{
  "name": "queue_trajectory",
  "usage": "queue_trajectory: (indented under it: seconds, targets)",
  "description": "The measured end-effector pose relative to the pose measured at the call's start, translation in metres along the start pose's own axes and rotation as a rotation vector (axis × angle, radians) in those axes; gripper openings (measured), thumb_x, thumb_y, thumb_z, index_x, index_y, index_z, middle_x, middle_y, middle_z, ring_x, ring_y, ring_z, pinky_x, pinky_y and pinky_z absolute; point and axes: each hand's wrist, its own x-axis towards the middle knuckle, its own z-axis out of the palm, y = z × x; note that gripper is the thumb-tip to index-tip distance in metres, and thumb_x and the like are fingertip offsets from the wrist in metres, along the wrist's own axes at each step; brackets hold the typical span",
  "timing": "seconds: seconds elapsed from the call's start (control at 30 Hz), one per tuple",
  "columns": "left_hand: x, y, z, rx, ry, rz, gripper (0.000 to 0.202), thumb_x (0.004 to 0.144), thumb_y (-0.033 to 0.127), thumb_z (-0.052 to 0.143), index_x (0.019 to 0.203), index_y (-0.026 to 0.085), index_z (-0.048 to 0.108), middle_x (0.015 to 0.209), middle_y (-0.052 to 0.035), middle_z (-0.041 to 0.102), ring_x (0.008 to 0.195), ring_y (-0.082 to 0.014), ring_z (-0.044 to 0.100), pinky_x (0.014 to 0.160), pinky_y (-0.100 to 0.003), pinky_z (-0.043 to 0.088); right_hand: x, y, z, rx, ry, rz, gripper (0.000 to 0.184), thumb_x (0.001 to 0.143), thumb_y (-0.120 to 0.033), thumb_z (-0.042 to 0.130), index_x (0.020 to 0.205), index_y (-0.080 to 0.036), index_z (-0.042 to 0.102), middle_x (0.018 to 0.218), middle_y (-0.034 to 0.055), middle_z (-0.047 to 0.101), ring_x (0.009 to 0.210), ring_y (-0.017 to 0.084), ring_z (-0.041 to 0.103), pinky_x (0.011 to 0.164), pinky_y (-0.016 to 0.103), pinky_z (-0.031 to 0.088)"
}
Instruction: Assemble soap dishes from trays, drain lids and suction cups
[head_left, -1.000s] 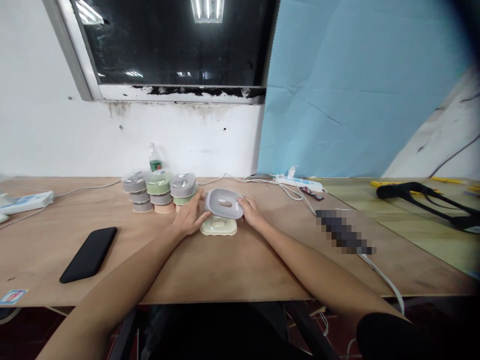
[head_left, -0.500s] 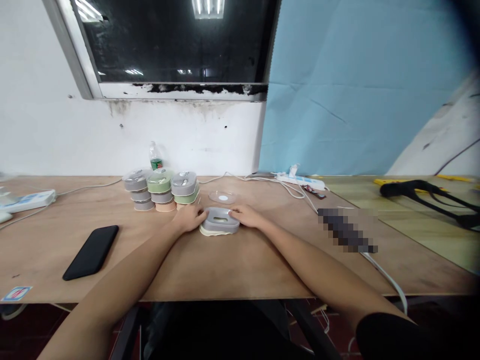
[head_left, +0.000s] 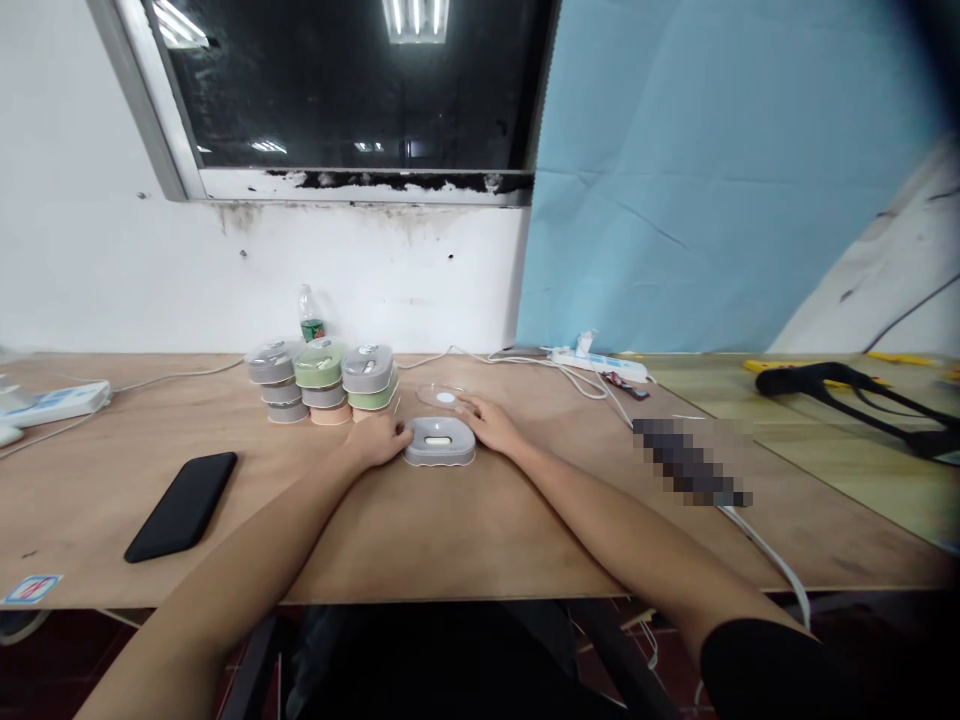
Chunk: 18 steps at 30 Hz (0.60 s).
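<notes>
A small grey oval plastic box [head_left: 439, 453] with a slot in its top lies on the table in front of me. Its light base now sits flush under the grey part. My left hand [head_left: 379, 440] is closed at the box's left end, thumb against the side. My right hand [head_left: 489, 424] is off the box, its fingers stretched out to the right edge of a clear oval lid [head_left: 445, 398] with a white round sticker. Whether the fingertips touch the lid is hard to make out. The lid lies flat just behind the box.
Stacked grey, green and peach lidded boxes [head_left: 324, 370] stand left of my left hand, with a plastic bottle [head_left: 310, 315] behind. A black phone [head_left: 181, 506] lies front left. Power strips [head_left: 600, 363] and white cables lie at the back; a pixelated dark object [head_left: 690, 462] is at right.
The grey part has settled evenly onto its light base, which stuck out at the front left before. My right hand has left the box and moved back to the clear lid.
</notes>
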Motion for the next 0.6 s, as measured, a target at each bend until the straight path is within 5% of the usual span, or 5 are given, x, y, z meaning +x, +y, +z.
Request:
queue_trajectory:
  seconds: [0.13,0.3,0.43,0.6]
  targets:
    - [-0.001,0.001,0.003,-0.016,0.058,0.004,0.055,0.092,0.059,0.027,0.091,0.021,0.066,0.091,-0.0087,0.070,0.086,-0.0239,0.064,0.068,-0.031,0.043,0.010,0.016,-0.003,-0.134,-0.012,0.013,0.035,0.086,-0.036,0.056,0.116,-0.018,0.063,0.092,0.0074,0.069,0.077,0.018,0.060,0.071,0.028,0.042]
    - [-0.003,0.001,0.003,-0.065,0.149,0.038,0.056,0.092,0.061,0.028,0.116,0.021,0.059,0.106,-0.0096,0.068,0.098,-0.0258,0.063,0.080,-0.034,0.046,0.008,0.017,-0.006,-0.158,0.057,0.040,0.021,0.076,-0.038,0.067,0.085,-0.020,0.062,0.071,0.0001,0.062,0.064,0.015,0.054,0.059,0.024,0.035]
    - [-0.005,0.004,0.002,-0.117,0.237,-0.003,0.060,0.092,0.059,0.036,0.137,0.019,0.040,0.106,-0.0094,0.067,0.102,-0.0272,0.062,0.084,-0.037,0.047,-0.002,0.001,-0.016,0.017,0.229,-0.015,0.027,0.080,-0.046,0.062,0.088,-0.021,0.054,0.060,-0.0055,0.050,0.056,0.012,0.047,0.056,0.023,0.033]
    - [-0.006,0.005,0.001,-0.212,0.384,0.090,0.070,0.093,0.052,0.038,0.149,0.017,0.016,0.132,-0.0123,0.053,0.120,-0.0268,0.052,0.094,-0.038,0.044,-0.012,-0.018,-0.018,0.288,0.301,-0.144,0.028,0.087,-0.049,0.051,0.089,-0.021,0.049,0.060,-0.0059,0.046,0.053,0.011,0.042,0.054,0.023,0.033]
